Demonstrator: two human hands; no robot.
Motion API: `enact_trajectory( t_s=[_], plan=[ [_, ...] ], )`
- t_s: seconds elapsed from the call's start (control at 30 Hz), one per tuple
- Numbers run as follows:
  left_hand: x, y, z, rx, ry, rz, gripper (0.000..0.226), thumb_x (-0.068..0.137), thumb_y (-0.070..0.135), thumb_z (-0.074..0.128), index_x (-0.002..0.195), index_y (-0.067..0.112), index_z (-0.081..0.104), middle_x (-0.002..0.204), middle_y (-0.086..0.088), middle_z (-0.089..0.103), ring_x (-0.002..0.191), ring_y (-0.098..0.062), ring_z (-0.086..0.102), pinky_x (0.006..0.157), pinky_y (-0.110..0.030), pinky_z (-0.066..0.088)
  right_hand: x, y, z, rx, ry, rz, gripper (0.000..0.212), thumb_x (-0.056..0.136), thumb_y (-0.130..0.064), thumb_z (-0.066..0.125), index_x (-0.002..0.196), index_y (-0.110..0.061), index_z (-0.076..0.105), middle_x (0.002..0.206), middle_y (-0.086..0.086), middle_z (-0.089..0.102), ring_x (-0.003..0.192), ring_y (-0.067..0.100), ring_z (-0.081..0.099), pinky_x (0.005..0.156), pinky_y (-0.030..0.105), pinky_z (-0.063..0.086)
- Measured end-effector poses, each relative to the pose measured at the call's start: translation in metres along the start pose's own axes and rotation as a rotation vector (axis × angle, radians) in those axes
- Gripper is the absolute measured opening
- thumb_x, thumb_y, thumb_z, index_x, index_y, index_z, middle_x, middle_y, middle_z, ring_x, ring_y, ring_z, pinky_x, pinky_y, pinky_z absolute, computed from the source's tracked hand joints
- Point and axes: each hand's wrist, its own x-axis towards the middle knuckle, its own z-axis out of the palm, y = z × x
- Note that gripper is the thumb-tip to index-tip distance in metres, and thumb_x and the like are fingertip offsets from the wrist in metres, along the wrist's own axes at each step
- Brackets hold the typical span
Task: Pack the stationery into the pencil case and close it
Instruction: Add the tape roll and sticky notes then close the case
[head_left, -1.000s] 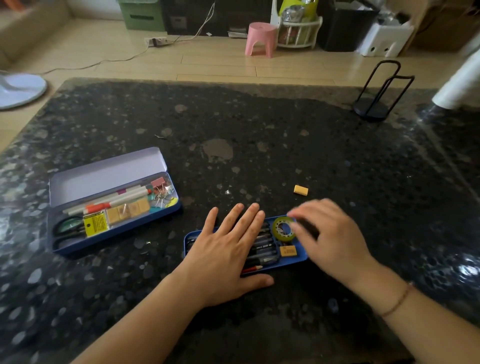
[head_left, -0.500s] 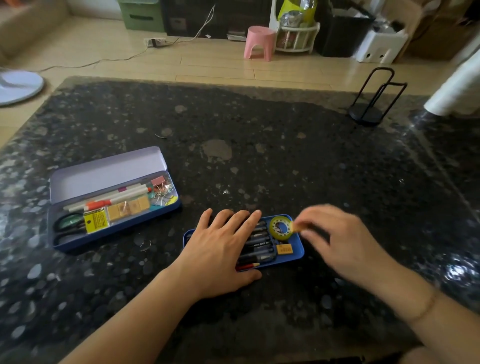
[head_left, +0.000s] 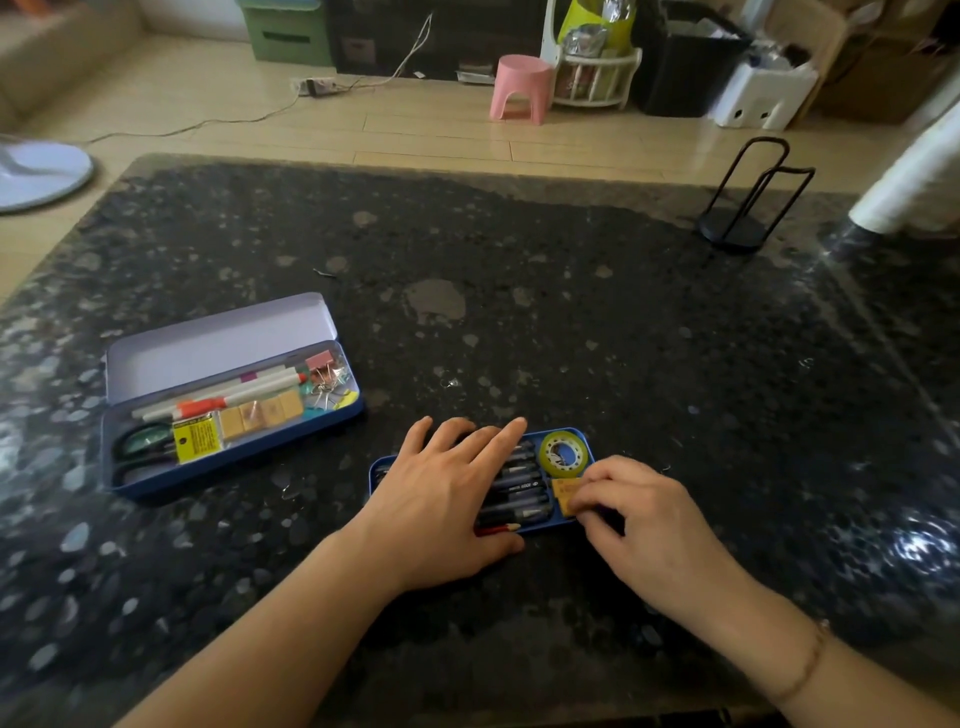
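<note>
A small blue tray (head_left: 378, 470) lies near the table's front edge. It holds several dark pens (head_left: 519, 488), a red pencil (head_left: 497, 529) and a yellow-green tape roll (head_left: 565, 455). My left hand (head_left: 441, 499) lies flat over the tray's left half, fingers spread, and hides what is under it. My right hand (head_left: 641, 519) pinches a yellow eraser (head_left: 563, 492) at the tray's right end, just below the tape. To the left, the open blue pencil case (head_left: 223, 345) holds markers, scissors, yellow erasers and binder clips, its lid laid back.
A black wire stand (head_left: 737, 218) is at the table's far right, with a white roll (head_left: 914, 176) beyond it. The dark speckled table (head_left: 571, 312) ends near my arms. A pink stool (head_left: 519, 85) and boxes stand on the floor behind.
My right hand reached to the yellow eraser lying on the table beyond the tray, took it, and brought it back to the tray's right end. My left hand stayed on the tray.
</note>
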Motion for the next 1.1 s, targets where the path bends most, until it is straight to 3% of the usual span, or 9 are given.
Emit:
enact_trajectory(
  t_s=[0.13,0.23,0.37,0.47,0.63,0.77,0.9,1.03,1.1],
  plan=[
    [0.0,0.0,-0.001,0.011,0.011,0.0,0.104,0.074,0.074,0.053,0.15,0.035,-0.007,0.152,0.014,0.03,0.14,-0.013,0.022,0.117,-0.048,0.016,0.003,-0.004,0.002,0.035,0.039,0.137,0.015,0.078,-0.012,0.071,0.084,-0.026,0.073,0.096,-0.019,0.052,0.096,-0.005,0.051,0.076,0.006,0.042],
    [-0.004,-0.001,-0.004,0.033,0.001,-0.01,0.108,0.072,0.076,0.054,0.149,0.037,-0.011,0.155,0.013,0.023,0.141,-0.015,0.019,0.117,-0.05,0.015,0.002,-0.002,-0.002,0.028,0.122,0.152,0.023,0.077,-0.015,0.07,0.095,-0.029,0.066,0.099,-0.019,0.052,0.102,-0.002,0.048,0.077,0.008,0.04],
    [-0.028,-0.02,-0.02,0.073,-0.026,-0.103,0.119,0.064,0.079,0.057,0.147,0.041,-0.019,0.157,0.011,0.014,0.142,-0.018,0.016,0.118,-0.047,0.013,0.001,0.007,-0.012,-0.102,-0.027,0.277,0.075,0.072,-0.051,0.07,0.138,-0.034,0.037,0.126,-0.02,0.046,0.125,0.005,0.031,0.102,0.03,0.038],
    [-0.059,-0.035,-0.029,0.072,-0.045,-0.207,0.123,0.065,0.079,0.059,0.143,0.041,-0.028,0.156,0.012,0.015,0.14,-0.015,0.017,0.117,-0.039,0.014,0.003,0.007,-0.008,-0.274,-0.15,0.34,0.097,0.064,-0.074,0.061,0.145,-0.032,0.026,0.147,-0.013,0.027,0.138,0.011,0.012,0.112,0.038,0.025],
    [-0.072,-0.036,-0.028,-0.075,-0.026,-0.273,0.125,0.07,0.064,0.069,0.142,0.037,-0.03,0.145,0.01,0.041,0.129,-0.011,0.034,0.113,-0.032,0.025,0.004,0.005,0.005,-0.232,-0.079,0.351,0.09,0.059,-0.073,0.067,0.134,-0.027,0.048,0.142,-0.007,0.041,0.135,0.016,0.023,0.112,0.04,0.026],
    [-0.078,-0.038,-0.031,-0.198,0.022,-0.292,0.126,0.07,0.058,0.074,0.142,0.04,-0.028,0.138,0.005,0.049,0.123,-0.013,0.038,0.111,-0.029,0.026,0.004,0.006,0.01,-0.127,0.02,0.325,0.104,0.048,-0.09,0.052,0.124,-0.02,0.061,0.131,-0.003,0.055,0.13,0.022,0.035,0.109,0.043,0.029],
    [-0.099,-0.053,-0.048,-0.335,0.157,-0.346,0.123,0.07,0.051,0.078,0.145,0.046,-0.019,0.142,0.012,0.044,0.132,-0.009,0.032,0.112,-0.026,0.022,0.032,-0.017,0.001,-0.068,0.046,0.248,0.102,0.047,-0.085,0.06,0.125,-0.02,0.059,0.13,-0.004,0.056,0.13,0.018,0.037,0.109,0.039,0.029],
    [-0.127,-0.098,-0.073,-0.427,0.329,-0.419,0.124,0.068,0.041,0.083,0.147,0.047,-0.012,0.135,0.025,0.046,0.122,-0.003,0.043,0.106,-0.03,0.038,0.083,-0.063,0.01,0.016,0.059,0.107,0.084,0.051,-0.064,0.078,0.122,-0.023,0.06,0.127,-0.005,0.057,0.124,0.015,0.043,0.104,0.032,0.033],
    [-0.14,-0.122,-0.083,-0.426,0.348,-0.479,0.123,0.069,0.037,0.084,0.147,0.047,-0.011,0.133,0.029,0.042,0.123,-0.002,0.042,0.104,-0.028,0.037,0.108,-0.085,0.026,0.077,0.056,0.059,0.077,0.053,-0.056,0.083,0.119,-0.023,0.062,0.124,-0.005,0.057,0.121,0.016,0.046,0.102,0.032,0.036]
  ],
)
